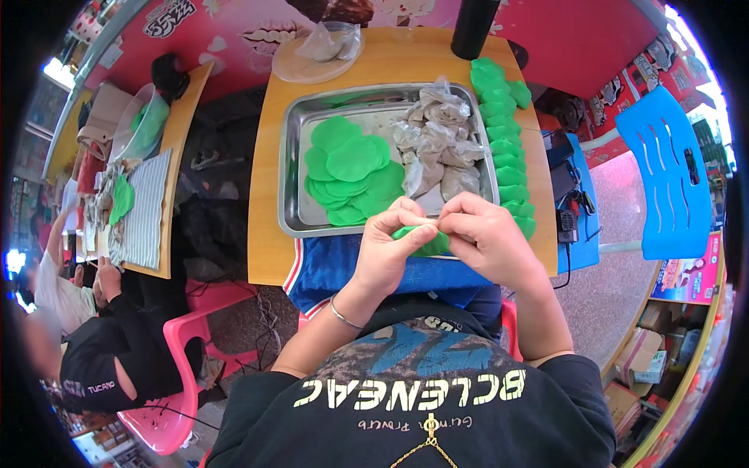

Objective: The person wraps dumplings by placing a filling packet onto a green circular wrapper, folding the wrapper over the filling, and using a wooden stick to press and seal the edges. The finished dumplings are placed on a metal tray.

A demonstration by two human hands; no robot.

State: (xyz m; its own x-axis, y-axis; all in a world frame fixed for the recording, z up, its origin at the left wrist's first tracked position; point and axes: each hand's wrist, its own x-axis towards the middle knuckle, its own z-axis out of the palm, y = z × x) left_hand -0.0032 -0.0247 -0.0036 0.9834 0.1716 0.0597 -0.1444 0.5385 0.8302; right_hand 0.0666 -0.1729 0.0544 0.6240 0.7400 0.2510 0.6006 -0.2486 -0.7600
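Between my left hand [398, 237] and my right hand [483, 234] is a green flat piece [431, 243], pinched by the fingertips of both just over the near rim of a metal tray [374, 232]. Round green sheets [351, 161] lie in a loose pile in the tray's left half. Small clear plastic bags of a greyish-brown filling [433, 137] are heaped in its right half. A row of overlapping green pieces [504, 146] runs along the table to the right of the tray. What the fingertips cover cannot be seen.
A plastic lid with a bag [281, 64] and a black bottle [473, 29] stand at the table's far edge. A blue chair [667, 175] is to the right. At left, another person's hands [108, 281] are beside a second table [169, 234] bearing a clear tub [140, 126].
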